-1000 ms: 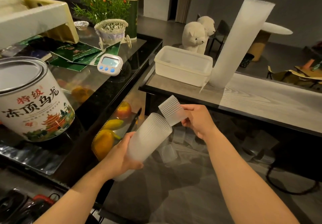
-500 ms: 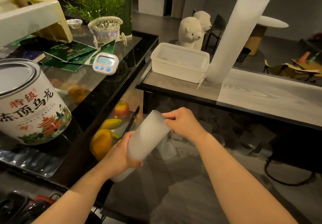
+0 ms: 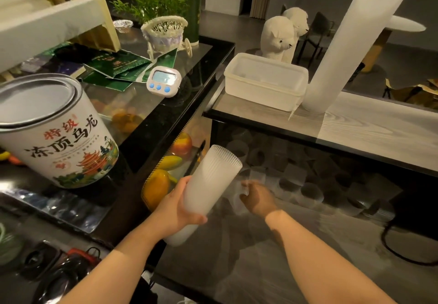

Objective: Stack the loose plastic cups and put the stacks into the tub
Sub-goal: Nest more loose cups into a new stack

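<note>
A: L hand (image 3: 176, 209) first?

B: Wrapped round the lower part of a short stack of ribbed plastic cups (image 3: 208, 186), thumb across the front, stack tilted w/ its open mouth up and to the right. Firm grip, looks secure.

A: R hand (image 3: 257, 198)?

B: Down low, just right of the stack's lower half, among the loose cups (image 3: 294, 178) on the lower shelf. It's blurred. Fingers seem curled near a clear cup, but can't tell if it's got hold of one or is only reaching.

A: Where's the rest of the stuff?

B: Loose cups lie scattered under the wood-grain counter (image 3: 369, 128), some on their sides, dim and hard to count. Tub (image 3: 265, 83) sits up on that counter's left end, a white rectangular one; can't make out what's inside. A very tall cup stack (image 3: 355, 43) stands touching the tub's right side, leaning right. Big tea tin (image 3: 54, 130) far left, kitchen timer (image 3: 163, 81) on the black glass counter.

A: Risks?

B: Few, imo. Clear cups in poor light: R hand could pinch a rim and crush it, or grab two nested crooked, so the next one jams in the stack. L stack is tilted, so a hard push from the R could slide it through the grip. And the tall stack leans: bump the tub while loading and it prob topples.
</note>
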Tool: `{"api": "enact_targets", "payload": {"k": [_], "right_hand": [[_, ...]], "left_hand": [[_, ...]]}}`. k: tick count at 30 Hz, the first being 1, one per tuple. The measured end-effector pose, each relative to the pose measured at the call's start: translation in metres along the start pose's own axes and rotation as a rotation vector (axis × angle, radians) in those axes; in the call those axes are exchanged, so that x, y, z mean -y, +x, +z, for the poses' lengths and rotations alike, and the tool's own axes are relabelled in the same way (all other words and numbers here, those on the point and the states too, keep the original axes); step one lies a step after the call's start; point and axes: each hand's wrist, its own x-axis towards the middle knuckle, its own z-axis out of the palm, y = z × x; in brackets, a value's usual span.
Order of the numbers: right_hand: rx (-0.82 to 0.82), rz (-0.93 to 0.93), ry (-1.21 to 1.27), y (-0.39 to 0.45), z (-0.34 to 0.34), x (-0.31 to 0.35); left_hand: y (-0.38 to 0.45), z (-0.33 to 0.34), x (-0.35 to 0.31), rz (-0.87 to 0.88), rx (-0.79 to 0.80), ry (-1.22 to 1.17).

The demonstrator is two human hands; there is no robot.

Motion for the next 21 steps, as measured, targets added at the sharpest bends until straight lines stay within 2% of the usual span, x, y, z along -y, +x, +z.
{"api": "enact_targets", "payload": {"k": [5,8,21], "right_hand": [[0.122,-0.021,-0.066,0.004,0.016,-0.005],[0.159,-0.049,-0.227,0.006,0.014,-0.002],[0.141,0.022,0.114,-0.010,0.012,-0.032]], "left_hand": [[0.000,-0.001,0.005,-0.027,0.025,-0.077],[0.001,-0.001,0.007,-0.027,0.042,-0.098],[0.002,0.003,0.007,-0.009,0.061,-0.112]]}}
